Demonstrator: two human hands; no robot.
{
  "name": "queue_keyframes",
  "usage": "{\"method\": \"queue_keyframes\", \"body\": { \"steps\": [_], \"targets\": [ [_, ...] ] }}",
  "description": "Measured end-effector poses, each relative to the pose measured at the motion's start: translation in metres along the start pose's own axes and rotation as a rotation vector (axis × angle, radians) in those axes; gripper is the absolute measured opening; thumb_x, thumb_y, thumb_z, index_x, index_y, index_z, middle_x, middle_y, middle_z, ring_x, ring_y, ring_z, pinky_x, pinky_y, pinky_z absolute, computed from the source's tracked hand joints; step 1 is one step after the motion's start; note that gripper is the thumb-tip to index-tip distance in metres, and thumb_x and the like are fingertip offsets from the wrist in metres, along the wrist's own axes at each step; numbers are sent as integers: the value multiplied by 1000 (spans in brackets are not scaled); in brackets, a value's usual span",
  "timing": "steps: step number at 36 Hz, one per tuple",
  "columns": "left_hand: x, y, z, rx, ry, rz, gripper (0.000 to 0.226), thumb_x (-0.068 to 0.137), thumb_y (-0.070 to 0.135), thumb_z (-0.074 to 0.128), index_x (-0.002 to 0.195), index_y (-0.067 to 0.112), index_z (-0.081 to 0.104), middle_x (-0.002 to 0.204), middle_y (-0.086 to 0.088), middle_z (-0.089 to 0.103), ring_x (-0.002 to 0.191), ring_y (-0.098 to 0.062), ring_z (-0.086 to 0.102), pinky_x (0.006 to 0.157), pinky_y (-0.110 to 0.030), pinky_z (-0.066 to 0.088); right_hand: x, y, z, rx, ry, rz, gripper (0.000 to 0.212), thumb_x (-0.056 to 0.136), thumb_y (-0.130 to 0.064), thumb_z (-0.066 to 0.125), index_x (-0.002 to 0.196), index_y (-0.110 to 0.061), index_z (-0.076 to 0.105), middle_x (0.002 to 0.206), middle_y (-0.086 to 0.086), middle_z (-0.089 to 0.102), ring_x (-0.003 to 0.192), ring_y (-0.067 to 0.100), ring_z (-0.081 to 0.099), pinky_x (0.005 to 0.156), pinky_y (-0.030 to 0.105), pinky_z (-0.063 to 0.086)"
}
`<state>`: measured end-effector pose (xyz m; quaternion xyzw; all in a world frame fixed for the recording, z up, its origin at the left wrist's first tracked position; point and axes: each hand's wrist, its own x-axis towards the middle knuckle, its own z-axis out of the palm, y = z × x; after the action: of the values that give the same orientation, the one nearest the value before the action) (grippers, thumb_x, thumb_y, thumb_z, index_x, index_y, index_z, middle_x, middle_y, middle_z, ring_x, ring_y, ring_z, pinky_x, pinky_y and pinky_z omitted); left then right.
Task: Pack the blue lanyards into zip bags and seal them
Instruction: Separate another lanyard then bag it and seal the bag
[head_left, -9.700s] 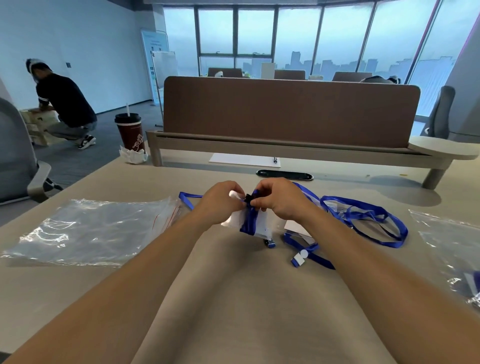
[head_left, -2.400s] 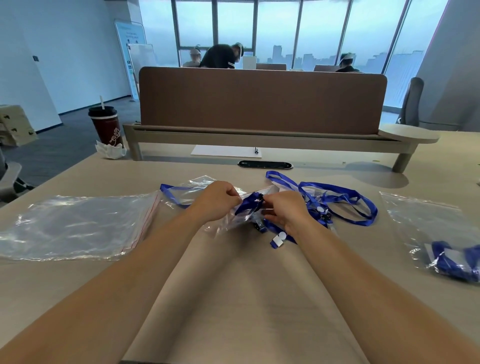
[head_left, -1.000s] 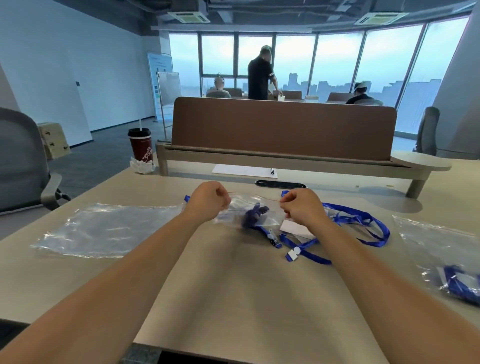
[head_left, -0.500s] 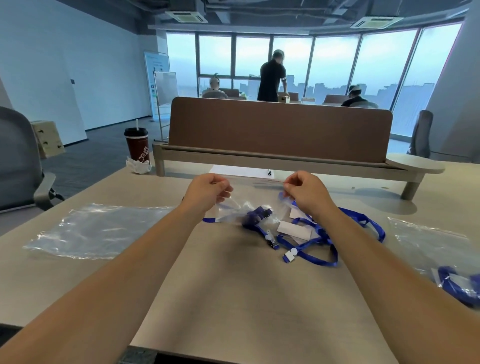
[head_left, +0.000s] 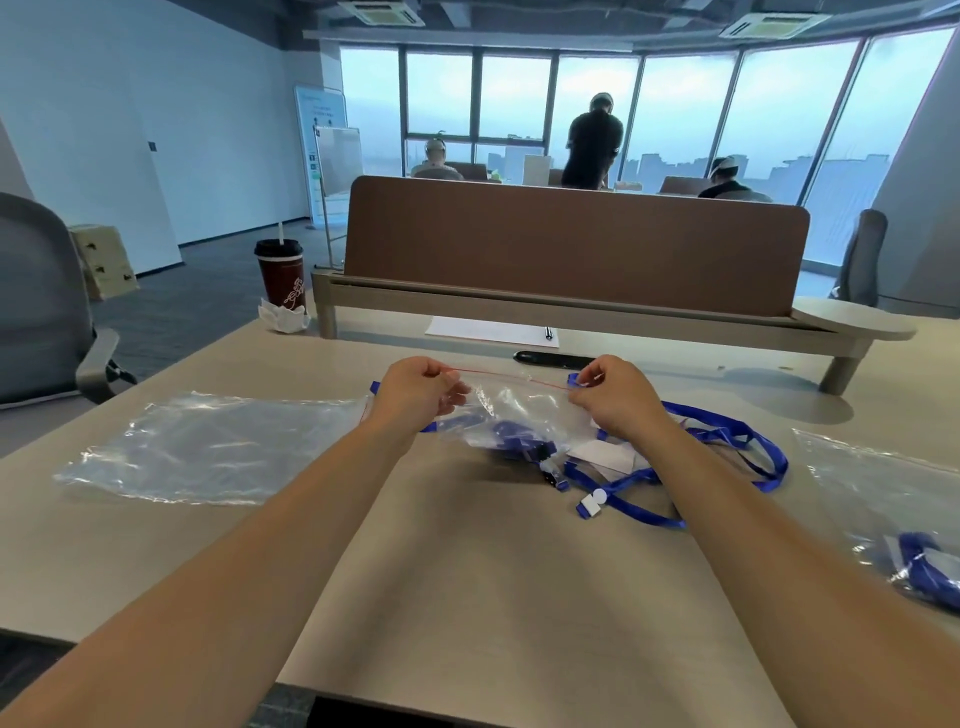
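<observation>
Beige table (head_left: 467, 597): empty zip bags (head_left: 208, 447), loose lanyards (head_left: 727, 441), packed bag (head_left: 904, 525), cup (head_left: 280, 275), paper (head_left: 488, 330).

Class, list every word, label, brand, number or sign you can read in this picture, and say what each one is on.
No text can be read here.
Red cup: a white logo, no legible words.
Standing banner by the windows: printed lines, too small and blurred to read.
White sheet under the divider: no print readable.
White card among the lanyards: shows as blank.
</observation>
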<state>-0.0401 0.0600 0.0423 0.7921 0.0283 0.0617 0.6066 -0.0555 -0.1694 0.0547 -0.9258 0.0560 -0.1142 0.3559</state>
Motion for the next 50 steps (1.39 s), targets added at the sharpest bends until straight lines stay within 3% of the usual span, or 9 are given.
{"method": "queue_keyframes", "body": {
  "steps": [4, 7, 16, 22, 33, 38, 42, 47, 50],
  "targets": [
    [0, -6, -1, 57, -2, 14, 17, 99, 20, 59, 105, 9, 70, 94, -3, 72, 89, -18, 68, 92, -34, 57, -3, -13, 6, -116, -38, -96, 41, 90, -28, 72, 126, -17, 58, 119, 1, 62, 99, 18, 58, 86, 31, 49],
    [-2, -10, -3, 101, -8, 35, 14, 97, 21, 61, 102, 11, 70, 93, -4, 69, 89, -22, 65, 92, -39, 57, -4, -27, 14, -175, -94, -184, 36, 90, -27, 72, 124, -18, 63, 123, -1, 65, 106, 17, 61, 89, 30, 48],
    [-5, -14, -16, 136, -29, 73, 11, 97, 20, 61, 97, 13, 70, 88, -4, 68, 84, -22, 64, 79, -33, 56, -3, -64, 37, -181, -295, -285, 12, 94, -19, 67, 105, -17, 70, 101, 0, 69, 81, 7, 58, 73, 22, 44],
    [-6, -15, -27, 69, -19, 86, 12, 98, 14, 60, 97, 8, 70, 89, -9, 69, 75, -18, 62, 67, -25, 52, -1, -73, 35, -148, -363, -298, 14, 91, -18, 70, 104, -15, 73, 95, -2, 69, 85, 10, 62, 65, 18, 43],
    [2, -22, -28, 18, 12, 32, 14, 100, 12, 52, 87, 15, 59, 100, -14, 70, 97, -32, 67, 93, -44, 56, 4, -62, 25, -256, -393, -264, 16, 92, -17, 68, 106, -13, 74, 101, 1, 73, 91, 16, 65, 80, 27, 48],
    [-1, -21, -22, -7, 12, 44, 12, 105, 14, 44, 103, 9, 56, 94, -9, 73, 77, -22, 70, 76, -29, 59, 4, -56, 22, -285, -357, -270, 17, 96, -20, 63, 109, -11, 72, 87, -1, 69, 73, 9, 61, 63, 21, 46],
    [1, -21, -19, 4, 69, 31, 9, 104, 16, 45, 106, 12, 54, 95, -9, 71, 75, -22, 69, 77, -32, 61, 8, -50, 17, -320, -334, -242, 14, 96, -21, 64, 105, -14, 73, 79, -7, 67, 68, 6, 60, 57, 19, 43],
    [2, -25, -21, 48, 95, 30, 9, 103, 17, 47, 109, 15, 54, 98, -9, 68, 69, -17, 65, 58, -19, 50, 9, -39, 11, -314, -280, -182, 15, 98, -14, 60, 103, -14, 74, 90, -2, 70, 74, 6, 59, 60, 20, 42],
    [2, -26, -16, 80, 116, 20, 9, 104, 19, 47, 108, 16, 55, 92, -6, 66, 64, -15, 66, 57, -21, 50, 9, -36, 13, -346, -252, -155, 21, 98, -7, 55, 103, -15, 75, 100, 2, 71, 85, 14, 63, 69, 25, 47]
  ]
}}
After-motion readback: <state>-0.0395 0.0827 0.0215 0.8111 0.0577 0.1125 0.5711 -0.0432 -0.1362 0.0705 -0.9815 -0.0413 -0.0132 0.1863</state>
